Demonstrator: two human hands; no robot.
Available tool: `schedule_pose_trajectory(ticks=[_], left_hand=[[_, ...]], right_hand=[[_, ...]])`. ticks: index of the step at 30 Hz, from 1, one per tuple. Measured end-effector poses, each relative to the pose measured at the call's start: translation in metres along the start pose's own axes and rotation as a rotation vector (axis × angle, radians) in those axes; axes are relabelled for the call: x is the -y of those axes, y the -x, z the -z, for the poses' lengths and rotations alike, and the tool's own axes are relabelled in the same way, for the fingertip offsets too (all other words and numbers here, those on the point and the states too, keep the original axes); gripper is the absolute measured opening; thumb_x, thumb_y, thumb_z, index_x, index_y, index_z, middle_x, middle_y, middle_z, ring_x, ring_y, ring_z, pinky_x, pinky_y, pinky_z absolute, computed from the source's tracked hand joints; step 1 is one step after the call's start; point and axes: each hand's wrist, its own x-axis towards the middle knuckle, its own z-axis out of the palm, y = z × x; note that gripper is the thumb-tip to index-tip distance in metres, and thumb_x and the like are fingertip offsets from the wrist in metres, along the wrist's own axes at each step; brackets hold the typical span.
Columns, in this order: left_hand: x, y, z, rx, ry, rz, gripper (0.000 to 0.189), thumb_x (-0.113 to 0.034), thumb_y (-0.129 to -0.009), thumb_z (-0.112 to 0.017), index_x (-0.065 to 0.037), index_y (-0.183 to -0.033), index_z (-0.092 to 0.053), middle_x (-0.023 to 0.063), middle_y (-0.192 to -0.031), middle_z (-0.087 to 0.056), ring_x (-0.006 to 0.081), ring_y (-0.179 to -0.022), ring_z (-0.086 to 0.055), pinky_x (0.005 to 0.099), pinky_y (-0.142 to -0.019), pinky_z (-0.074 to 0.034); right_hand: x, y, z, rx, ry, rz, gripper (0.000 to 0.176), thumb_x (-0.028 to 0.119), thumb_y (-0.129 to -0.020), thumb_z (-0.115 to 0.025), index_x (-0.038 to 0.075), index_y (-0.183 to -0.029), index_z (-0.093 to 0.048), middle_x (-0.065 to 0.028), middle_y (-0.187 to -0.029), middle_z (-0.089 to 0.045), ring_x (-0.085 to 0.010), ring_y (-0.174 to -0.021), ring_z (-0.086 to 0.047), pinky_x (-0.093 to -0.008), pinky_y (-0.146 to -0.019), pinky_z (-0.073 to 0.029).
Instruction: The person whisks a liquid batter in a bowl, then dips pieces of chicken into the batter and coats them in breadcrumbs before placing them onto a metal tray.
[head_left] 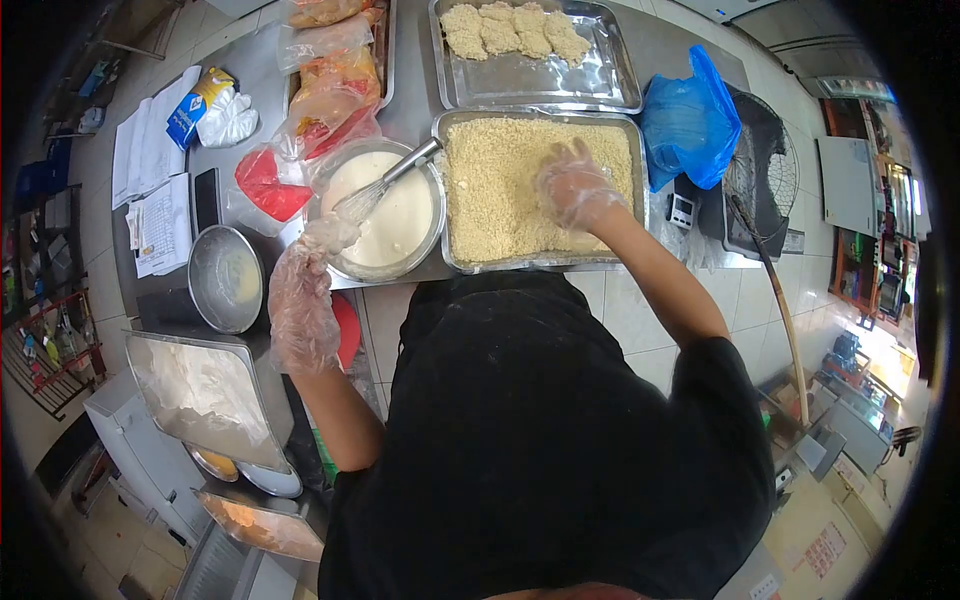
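Observation:
My left hand (318, 262), in a clear plastic glove, is at the left rim of a metal bowl (437, 225) of pale batter (400, 225). Its fingers look drawn together and smeared with batter; anything in them is hidden. A whisk (385, 183) leans in the bowl, its handle over the far right rim. My right hand (578, 187), also gloved, lies on the crumbs (495, 180) that fill a metal tray (455, 262). The fingers are spread, with crumbs stuck to the glove.
Behind the crumb tray, another tray (600, 85) holds several breaded pieces (515, 30). Bagged food (340, 75) lies back left. A blue bag (688, 120), timer (681, 210) and wire strainer (765, 150) are right. Left are a metal bowl (226, 280), phone (206, 198) and flour tray (200, 395).

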Motion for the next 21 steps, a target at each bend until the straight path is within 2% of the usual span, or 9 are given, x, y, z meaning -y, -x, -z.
schedule_pose_trajectory(ticks=[3, 5, 9, 11, 15, 17, 18, 20, 21], left_hand=[[-0.003, -0.003, -0.002, 0.07, -0.026, -0.034, 0.038, -0.019, -0.097, -0.065, 0.007, -0.124, -0.056, 0.006, -0.102, -0.06, 0.0099, -0.084, -0.053, 0.0202, -0.068, -0.044], [-0.002, -0.003, -0.001, -0.042, -0.018, -0.049, 0.039, -0.02, -0.097, -0.065, 0.007, -0.123, -0.056, 0.0062, -0.103, -0.06, 0.0106, -0.085, -0.053, 0.021, -0.069, -0.044], [-0.008, -0.01, -0.005, -0.044, -0.036, -0.017, 0.038, -0.019, -0.097, -0.065, 0.007, -0.123, -0.056, 0.0057, -0.102, -0.06, 0.0109, -0.084, -0.052, 0.0212, -0.068, -0.044], [-0.008, -0.014, -0.001, 0.024, 0.005, -0.036, 0.032, -0.016, -0.099, -0.061, 0.005, -0.123, -0.055, 0.0097, -0.103, -0.063, 0.0132, -0.083, -0.057, 0.0215, -0.061, -0.047], [-0.008, -0.024, 0.013, 0.087, 0.026, -0.002, 0.032, -0.015, -0.099, -0.061, 0.006, -0.123, -0.055, 0.0104, -0.104, -0.063, 0.014, -0.084, -0.057, 0.0215, -0.063, -0.047], [-0.009, -0.024, 0.012, 0.081, 0.015, 0.004, 0.032, -0.015, -0.099, -0.061, 0.006, -0.122, -0.055, 0.0106, -0.104, -0.063, 0.0138, -0.084, -0.057, 0.0215, -0.064, -0.047], [-0.009, -0.023, 0.011, 0.083, 0.013, 0.006, 0.032, -0.015, -0.099, -0.061, 0.006, -0.122, -0.055, 0.0106, -0.104, -0.063, 0.0138, -0.084, -0.057, 0.0215, -0.064, -0.047], [-0.009, -0.023, 0.006, 0.01, 0.004, -0.004, 0.032, -0.016, -0.099, -0.062, 0.005, -0.122, -0.056, 0.0089, -0.102, -0.063, 0.0135, -0.084, -0.057, 0.0215, -0.063, -0.047], [-0.008, -0.023, 0.008, 0.018, 0.0, 0.006, 0.032, -0.016, -0.099, -0.062, 0.005, -0.122, -0.056, 0.0089, -0.102, -0.063, 0.0135, -0.084, -0.057, 0.0215, -0.063, -0.047]], right_hand=[[0.011, 0.003, -0.024, -0.166, 0.008, -0.097, 0.071, 0.051, -0.083, -0.068, 0.015, -0.143, -0.051, -0.0137, -0.15, -0.047, -0.0351, -0.147, -0.031, -0.055, -0.122, -0.012], [0.034, -0.005, -0.02, -0.431, -0.28, 0.037, 0.06, 0.046, -0.09, -0.06, 0.014, -0.14, -0.054, -0.0153, -0.149, -0.048, -0.036, -0.149, -0.028, -0.0578, -0.122, -0.01], [0.046, -0.016, -0.041, -0.395, -0.151, 0.077, 0.056, 0.042, -0.091, -0.058, 0.015, -0.139, -0.055, -0.0147, -0.149, -0.048, -0.0367, -0.147, -0.03, -0.0599, -0.121, -0.01], [0.037, -0.009, -0.047, -0.263, -0.08, -0.015, 0.058, 0.053, -0.088, -0.06, 0.017, -0.134, -0.058, -0.013, -0.142, -0.053, -0.0363, -0.144, -0.034, -0.0584, -0.121, -0.01], [0.022, 0.038, -0.06, -0.25, -0.037, -0.157, 0.053, 0.045, -0.089, -0.06, 0.018, -0.134, -0.06, -0.0146, -0.15, -0.046, -0.0381, -0.145, -0.031, -0.0598, -0.121, -0.011], [0.025, 0.058, -0.062, -0.444, -0.205, -0.367, 0.051, 0.049, -0.088, -0.06, 0.018, -0.128, -0.064, -0.0155, -0.15, -0.043, -0.0403, -0.145, -0.028, -0.0601, -0.12, -0.013], [0.03, 0.057, -0.064, -0.442, -0.207, -0.37, 0.051, 0.049, -0.088, -0.06, 0.018, -0.128, -0.064, -0.0155, -0.15, -0.043, -0.0403, -0.145, -0.028, -0.0601, -0.12, -0.013], [0.046, 0.05, -0.07, -0.709, -0.324, -0.32, 0.054, 0.054, -0.084, -0.063, 0.021, -0.127, -0.065, -0.0164, -0.153, -0.036, -0.0427, -0.145, -0.024, -0.0605, -0.119, -0.016], [0.048, 0.048, -0.072, -0.704, -0.327, -0.332, 0.054, 0.054, -0.084, -0.063, 0.021, -0.127, -0.065, -0.0164, -0.153, -0.036, -0.0427, -0.145, -0.024, -0.0605, -0.119, -0.016]])
